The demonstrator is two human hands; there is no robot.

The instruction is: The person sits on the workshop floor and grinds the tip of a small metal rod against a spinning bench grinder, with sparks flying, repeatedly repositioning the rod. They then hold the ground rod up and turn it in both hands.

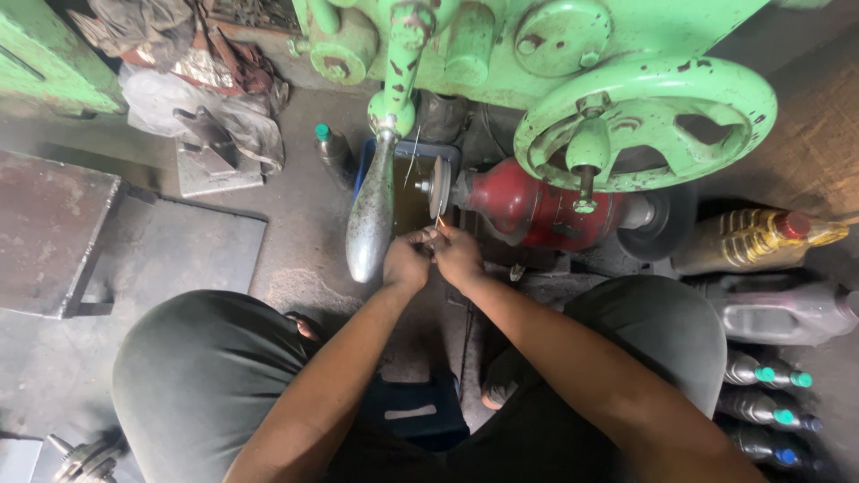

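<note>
My left hand [407, 260] and my right hand [459, 255] meet in front of a small grinding wheel [439, 186] on a red bench grinder [528, 210]. Together they pinch a small thin piece [439, 223] and hold its tip at the wheel's edge, where a tiny orange spark shows. The piece is mostly hidden by my fingers. A long grey metal lever handle [370, 215] hangs just left of my left hand.
A green machine with a big green handwheel [646, 116] overhangs the grinder. Plastic bottles [761, 240] and several capped ones [771, 398] lie at the right. A dark metal stand [54, 233] and a metal block [215, 161] sit at the left, rags behind.
</note>
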